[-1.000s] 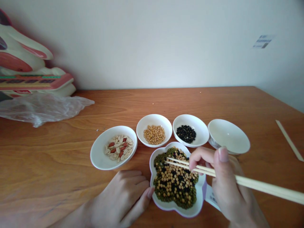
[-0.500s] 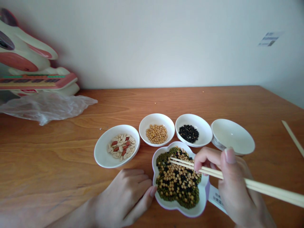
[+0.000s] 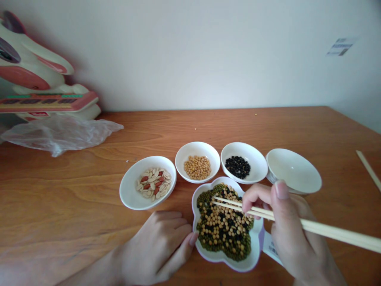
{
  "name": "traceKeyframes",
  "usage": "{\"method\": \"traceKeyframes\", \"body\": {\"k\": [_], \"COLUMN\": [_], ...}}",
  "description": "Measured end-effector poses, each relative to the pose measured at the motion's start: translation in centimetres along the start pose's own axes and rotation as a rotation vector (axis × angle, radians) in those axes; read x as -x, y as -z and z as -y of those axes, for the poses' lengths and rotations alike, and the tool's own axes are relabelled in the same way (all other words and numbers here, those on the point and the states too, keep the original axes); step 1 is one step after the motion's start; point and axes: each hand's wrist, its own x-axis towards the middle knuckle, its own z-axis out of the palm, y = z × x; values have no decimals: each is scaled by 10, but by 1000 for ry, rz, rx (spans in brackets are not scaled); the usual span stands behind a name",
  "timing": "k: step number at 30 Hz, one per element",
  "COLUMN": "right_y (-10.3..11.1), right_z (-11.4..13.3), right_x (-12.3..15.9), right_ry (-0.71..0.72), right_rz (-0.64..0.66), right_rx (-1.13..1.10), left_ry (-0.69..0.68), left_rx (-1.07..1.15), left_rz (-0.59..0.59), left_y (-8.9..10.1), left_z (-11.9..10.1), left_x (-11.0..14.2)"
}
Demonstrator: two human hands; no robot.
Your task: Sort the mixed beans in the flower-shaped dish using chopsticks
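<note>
A pair of chopsticks (image 3: 262, 211) is pinched in my right hand (image 3: 293, 232). Their slightly parted tips reach into mixed green, black and tan beans (image 3: 223, 226) in a flower-shaped dish (image 3: 254, 254). I cannot make out a bean between the tips. My left hand (image 3: 160, 246) is closed at the dish's left edge, thumb on the rim and fingers curled, their ends hidden. Behind the dish stand a white bowl (image 3: 129, 190) of peanuts, a bowl (image 3: 184, 153) of yellow beans and a bowl (image 3: 257, 167) of black beans.
Another white bowl (image 3: 297, 171), with no beans visible inside, stands at the right. A label (image 3: 272, 248) pokes out beside the dish. Further right lies a single stick (image 3: 369, 170). A crumpled plastic bag (image 3: 64, 135) and a cow-shaped toy keyboard (image 3: 47, 99) occupy the back left.
The view has shifted very slightly. The rear ends of the chopsticks have dropped a little with my right hand, while the tips stay among the beans. My left hand keeps its place.
</note>
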Motion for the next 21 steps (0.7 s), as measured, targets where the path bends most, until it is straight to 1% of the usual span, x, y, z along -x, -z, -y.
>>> {"method": "traceKeyframes", "body": {"k": [5, 9, 11, 16, 19, 21], "right_y": [0, 1, 3, 13, 18, 20], "right_z": [1, -3, -7, -18, -25, -30], "right_x": [1, 2, 2, 1, 1, 0], "right_ry": [-14, -14, 32, 160, 240, 258], "right_rz": [-19, -37, -42, -144, -166, -196], "right_rx": [-70, -96, -94, -50, -8, 7], "left_ry": [-1, 5, 5, 0, -1, -5], "left_rx": [0, 3, 7, 1, -17, -19], "left_rz": [-1, 11, 7, 2, -2, -6], "left_y": [-2, -2, -2, -1, -1, -1], "left_z": [1, 0, 0, 0, 0, 0], "left_x": [1, 1, 1, 0, 0, 0]}}
